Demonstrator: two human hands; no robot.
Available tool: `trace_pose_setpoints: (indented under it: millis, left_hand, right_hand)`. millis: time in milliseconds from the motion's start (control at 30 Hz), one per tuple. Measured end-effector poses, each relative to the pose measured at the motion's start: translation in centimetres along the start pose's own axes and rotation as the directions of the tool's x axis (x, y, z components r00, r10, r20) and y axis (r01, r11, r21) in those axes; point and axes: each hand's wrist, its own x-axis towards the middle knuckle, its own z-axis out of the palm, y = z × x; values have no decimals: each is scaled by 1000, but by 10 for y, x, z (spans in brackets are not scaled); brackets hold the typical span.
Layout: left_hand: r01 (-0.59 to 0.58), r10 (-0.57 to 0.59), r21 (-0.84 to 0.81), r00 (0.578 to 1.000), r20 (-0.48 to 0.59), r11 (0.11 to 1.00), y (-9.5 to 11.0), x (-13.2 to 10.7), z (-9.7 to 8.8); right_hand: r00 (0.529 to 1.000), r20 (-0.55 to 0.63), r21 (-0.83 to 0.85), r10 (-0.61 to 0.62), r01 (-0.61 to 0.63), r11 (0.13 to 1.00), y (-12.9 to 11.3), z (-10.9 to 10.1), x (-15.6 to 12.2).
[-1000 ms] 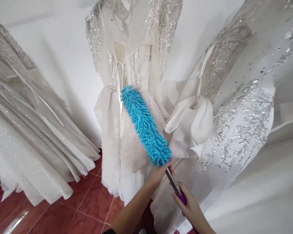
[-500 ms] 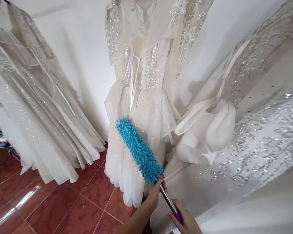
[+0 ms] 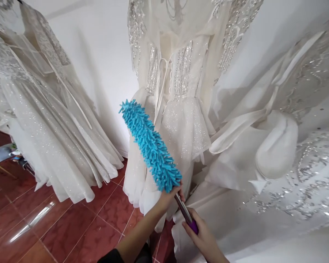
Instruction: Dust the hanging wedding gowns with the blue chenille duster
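- The fingers of the left hand [image 3: 170, 196] are wrapping the metal handle [image 3: 183, 207] of a duster [image 3: 152, 148], just below its fluffy blue head.
- The fingers of the right hand [image 3: 202, 233] are holding the purple grip [image 3: 192, 226], lower down.
- Beyond the left fingers, the duster is slanting up and leftward before a sparkling white dress [image 3: 181, 128]; contact is hard to tell.
- Red floor tiles [image 3: 106, 212] are showing left of both hands.

The duster [image 3: 152, 149] is covered in shaggy, matt cloth strands; its shaft [image 3: 183, 207] is made of smooth, shiny metal, its grip [image 3: 193, 227] seemingly of plastic. The middle dress [image 3: 181, 122] is sewn from glittery cloth, trimmed with glossy sequins [image 3: 183, 69]. The floor [image 3: 106, 213] is glossily tiled.
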Motion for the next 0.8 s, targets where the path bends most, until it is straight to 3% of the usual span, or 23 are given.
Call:
trace_pose_setpoints:
  millis: [167,333,500,600,800]
  left_hand:
    - [-134,111,126,978,178,983,62,38,-18]
    - [-149,128,98,972,196,984,96,73,-61]
    - [-83,76,25,973,216,996,84,91,-125]
    - [9,-7,-10,978,210,1000,65,89,-159]
    - [114,-106,-85,990,93,990,27,74,-199]
  right_hand:
    - [996,-26,168,91,-85,982,-31,19,55]
    - [995,-37,187,90,-81,979,-56,56,107]
    - [990,-117,163,78,-59,985,-58,109,127]
    - [995,-77,139,66,-55,989,-49,135,124]
    - [994,0,125,114,-113,986,-14,182,108]
